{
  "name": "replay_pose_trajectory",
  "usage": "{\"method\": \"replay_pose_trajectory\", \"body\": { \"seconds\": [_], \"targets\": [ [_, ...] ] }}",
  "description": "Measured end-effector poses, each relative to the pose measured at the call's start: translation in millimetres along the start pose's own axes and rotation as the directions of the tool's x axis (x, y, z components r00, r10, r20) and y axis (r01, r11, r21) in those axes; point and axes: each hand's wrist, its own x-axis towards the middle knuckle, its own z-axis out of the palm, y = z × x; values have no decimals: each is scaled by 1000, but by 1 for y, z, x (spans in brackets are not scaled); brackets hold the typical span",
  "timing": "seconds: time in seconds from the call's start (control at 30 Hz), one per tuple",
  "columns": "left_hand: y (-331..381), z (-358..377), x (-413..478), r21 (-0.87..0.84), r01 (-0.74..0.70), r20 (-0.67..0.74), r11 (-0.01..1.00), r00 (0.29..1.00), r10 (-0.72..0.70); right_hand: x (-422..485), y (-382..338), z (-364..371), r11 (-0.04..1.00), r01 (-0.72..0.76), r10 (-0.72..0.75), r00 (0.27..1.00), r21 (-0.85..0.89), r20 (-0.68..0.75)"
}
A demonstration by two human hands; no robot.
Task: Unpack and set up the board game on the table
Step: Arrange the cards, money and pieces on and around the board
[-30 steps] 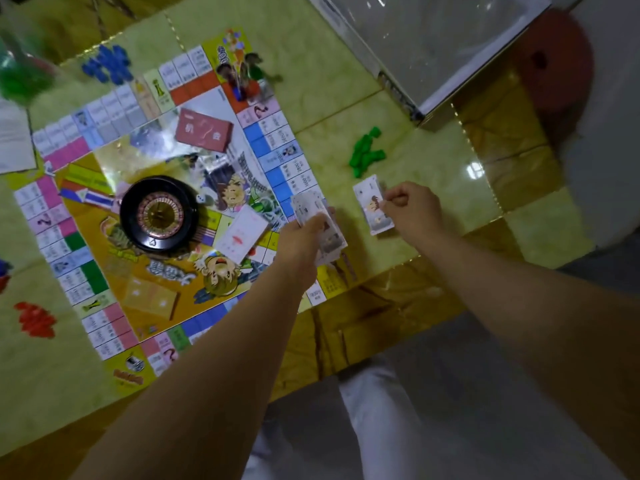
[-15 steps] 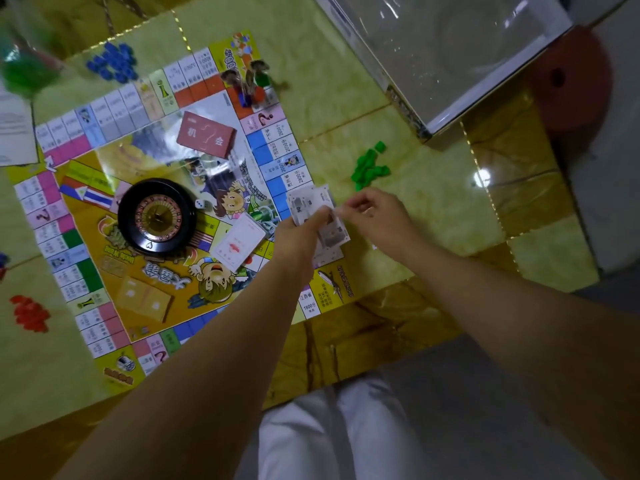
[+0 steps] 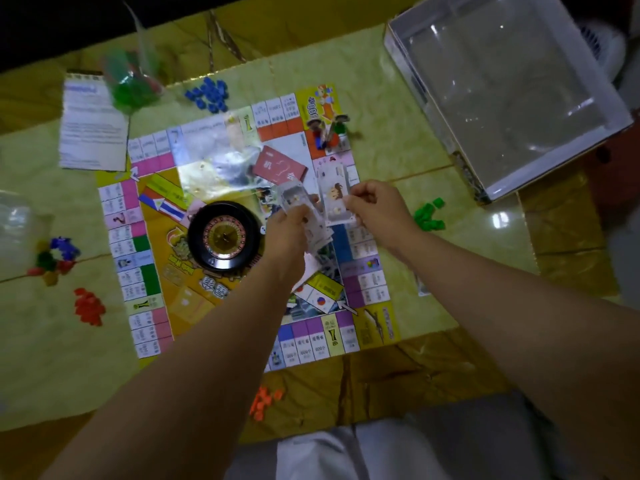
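**Inspector:** Where was the play money, and what held it?

**Technician:** The left hand (image 3: pixel 289 233) had its grip curled round a loosely fanned stack of thin, pale printed paper notes (image 3: pixel 294 197). The right hand (image 3: pixel 375 206) pinched a single pale note printed with a cartoon face (image 3: pixel 334 199) at its right edge, between thumb and curled fingers. Both grips were over the right half of the colourful square printed game board (image 3: pixel 145 258), which lay flat on the yellow-green bench (image 3: pixel 52 358).

**Inspector:** What lay around the grips?

**Technician:** A round black roulette wheel (image 3: pixel 223 237) sat just left of the left grip. A red rectangular card deck (image 3: pixel 280 166) lay just beyond both grips. A cluster of small green plastic blocks (image 3: pixel 429 216) lay on the bench, near the right grip on its right side.

**Inspector:** How were the notes expected to handle?

**Technician:** They were judged light, limp and slick. A single note would probably droop if held by one corner. Neighbouring notes could cling together and lift off in pairs.

**Inspector:** Where was hold best taken?

**Technician:**
- **Single note:** at a short edge, thumb on top, drawn sideways off the stack.
- **Stack:** across its middle with firm pressure. A slack grip risked the notes spilling over the board.
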Motion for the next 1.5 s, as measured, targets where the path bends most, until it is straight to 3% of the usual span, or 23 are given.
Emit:
{"method": "replay_pose_trajectory", "body": {
  "seconds": [0.2, 0.47, 0.77, 0.97, 1.07, 1.2, 1.33, 1.4, 1.5],
  "targets": [
    [43, -35, 47, -62, -22, -89, 998, 996, 16, 52, -58, 46, 999, 36, -36, 999, -10, 27],
    [100, -61, 119, -144, -15, -152, 989, 988, -7, 147, -110, 88, 993, 34, -43, 996, -111, -79],
    [125, -68, 184, -210, 21, -117, 977, 992, -47, 227, -124, 126, 979, -52, 14, 981, -196, -193],
    [129, -66, 195, -169, 20, -113, 985, 993, -40, 245, -124, 133, 928, -74, -25, 966, -365, -258],
    [128, -62, 196, -164, 23, -95, 986, 995, -39, 239, -123, 130, 907, -12, -108, 959, -421, -261],
    [127, -54, 194, -179, 9, -96, 984, 995, -27, 220, -116, 130, 969, 100, -131, 983, -226, -128],
    [127, -46, 184, -225, -22, -69, 974, 998, 7, 200, -115, 124, 983, 56, -27, 986, -174, 164],
    [128, -44, 175, -258, -34, -55, 966, 998, 20, 193, -118, 117, 993, 40, -15, 977, -114, 211],
    [128, -46, 161, -290, 50, -54, 956, 996, -69, 179, -120, 109, 998, 23, -11, 977, -53, 214]
  ]
}}
